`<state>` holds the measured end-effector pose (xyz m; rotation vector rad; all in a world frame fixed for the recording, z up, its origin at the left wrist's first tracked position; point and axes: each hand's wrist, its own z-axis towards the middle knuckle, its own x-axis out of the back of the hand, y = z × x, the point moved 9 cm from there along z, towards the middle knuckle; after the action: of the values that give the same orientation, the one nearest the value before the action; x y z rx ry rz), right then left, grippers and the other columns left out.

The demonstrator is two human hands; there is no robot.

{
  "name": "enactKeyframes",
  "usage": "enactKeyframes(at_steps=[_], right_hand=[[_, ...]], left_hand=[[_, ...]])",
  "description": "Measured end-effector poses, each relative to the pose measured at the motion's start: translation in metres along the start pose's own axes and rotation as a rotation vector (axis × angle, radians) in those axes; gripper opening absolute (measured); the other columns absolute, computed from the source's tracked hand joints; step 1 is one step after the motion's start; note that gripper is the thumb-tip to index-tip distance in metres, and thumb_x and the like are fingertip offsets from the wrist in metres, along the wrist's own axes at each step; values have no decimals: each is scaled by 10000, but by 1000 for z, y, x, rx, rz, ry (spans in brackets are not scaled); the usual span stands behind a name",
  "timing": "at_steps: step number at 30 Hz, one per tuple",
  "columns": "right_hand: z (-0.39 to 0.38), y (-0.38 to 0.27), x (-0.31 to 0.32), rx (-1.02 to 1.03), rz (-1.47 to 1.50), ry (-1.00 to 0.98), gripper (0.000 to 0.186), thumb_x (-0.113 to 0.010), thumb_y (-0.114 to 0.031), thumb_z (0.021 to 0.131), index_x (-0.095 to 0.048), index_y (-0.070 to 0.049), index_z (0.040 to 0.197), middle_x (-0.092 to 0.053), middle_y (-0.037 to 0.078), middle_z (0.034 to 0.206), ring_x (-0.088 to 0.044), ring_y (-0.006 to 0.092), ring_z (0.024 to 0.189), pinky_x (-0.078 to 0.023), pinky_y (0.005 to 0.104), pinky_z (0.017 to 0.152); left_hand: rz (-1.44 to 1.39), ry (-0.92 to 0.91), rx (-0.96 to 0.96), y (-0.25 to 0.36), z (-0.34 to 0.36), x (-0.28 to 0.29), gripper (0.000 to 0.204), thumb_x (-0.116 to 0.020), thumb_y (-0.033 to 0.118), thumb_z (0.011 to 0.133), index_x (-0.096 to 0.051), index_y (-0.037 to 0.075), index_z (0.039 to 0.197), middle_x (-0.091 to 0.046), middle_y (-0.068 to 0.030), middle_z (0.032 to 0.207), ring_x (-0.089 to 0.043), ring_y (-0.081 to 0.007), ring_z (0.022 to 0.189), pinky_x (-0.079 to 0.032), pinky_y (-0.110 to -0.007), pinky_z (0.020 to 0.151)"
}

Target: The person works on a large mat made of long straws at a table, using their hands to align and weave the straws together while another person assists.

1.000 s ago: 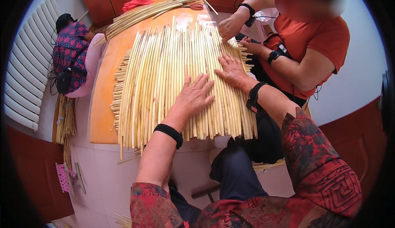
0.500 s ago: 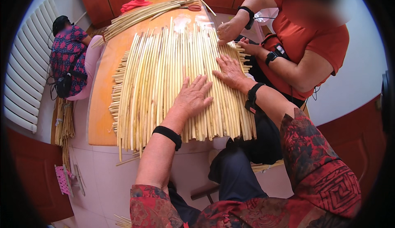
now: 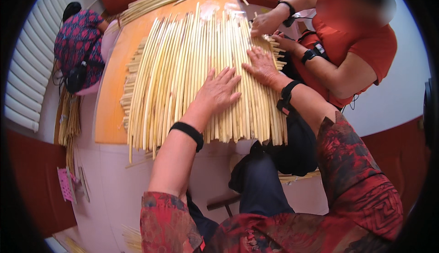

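1. Orange is the colour of the table (image 3: 109, 126), the biggest thing we tell about.
2. On it we see a wide row of pale sticks (image 3: 183, 65), side by side. They run from near the far edge to the near edge, and some poke past it. More stick ends (image 3: 129, 70) show crossways underneath, toward the left edge. We think much of the laying is done. The row's uneven ends and small gaps look left to tidy.
3. By the far edge, we see a loose pile (image 3: 160, 4), not in the row.
4. Our left hand (image 3: 217, 90) lies flat, fingers spread, with sticks right under it.
5. Our right hand (image 3: 265, 68) is flat too, touching sticks toward the right edge. Neither hand grips anything.
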<state>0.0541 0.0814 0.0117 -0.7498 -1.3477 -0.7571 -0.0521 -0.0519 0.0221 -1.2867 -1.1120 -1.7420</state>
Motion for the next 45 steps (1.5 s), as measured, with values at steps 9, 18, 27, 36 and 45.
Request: enactKeyframes(at_steps=[9,18,27,36,45], right_hand=[[3,4,-6,18,26,11,745,-360,-582,909,-318,-57,1436,-250,200,1509,-195,339,1413,-137,473,1131],[3,2,-4,34,-2,17,733,-358,-571,910,-332,-58,1433,-270,204,1499,-206,339,1407,-146,472,1129],[1,1,-3,22,23,2,737,-359,-571,910,-329,-50,1431,-256,208,1503,-191,337,1411,-117,467,1136],[0,0,0,-1,77,-20,752,-351,-581,904,-312,-58,1442,-237,193,1513,-155,314,1426,-104,471,1142],[-1,1,0,13,67,3,749,-358,-584,906,-321,-56,1436,-245,196,1508,-180,305,1419,-139,473,1127]], left_hand=[[-17,12,8,-3,1,-4,587,-386,436,927,-364,120,1421,-274,-116,1517,-213,-246,1418,-99,-483,1155],[-38,9,13,-3,1,-5,581,-383,436,922,-387,118,1409,-283,-116,1514,-216,-242,1418,-98,-490,1154],[-47,10,14,-4,2,-5,593,-397,443,917,-385,115,1410,-278,-121,1516,-211,-246,1420,-89,-480,1159],[-23,-18,27,-2,1,-2,596,-378,449,927,-364,115,1420,-279,-119,1515,-210,-240,1420,-87,-471,1162],[-12,-25,33,-1,1,0,595,-383,454,927,-362,126,1422,-282,-118,1514,-220,-238,1417,-84,-469,1164]])
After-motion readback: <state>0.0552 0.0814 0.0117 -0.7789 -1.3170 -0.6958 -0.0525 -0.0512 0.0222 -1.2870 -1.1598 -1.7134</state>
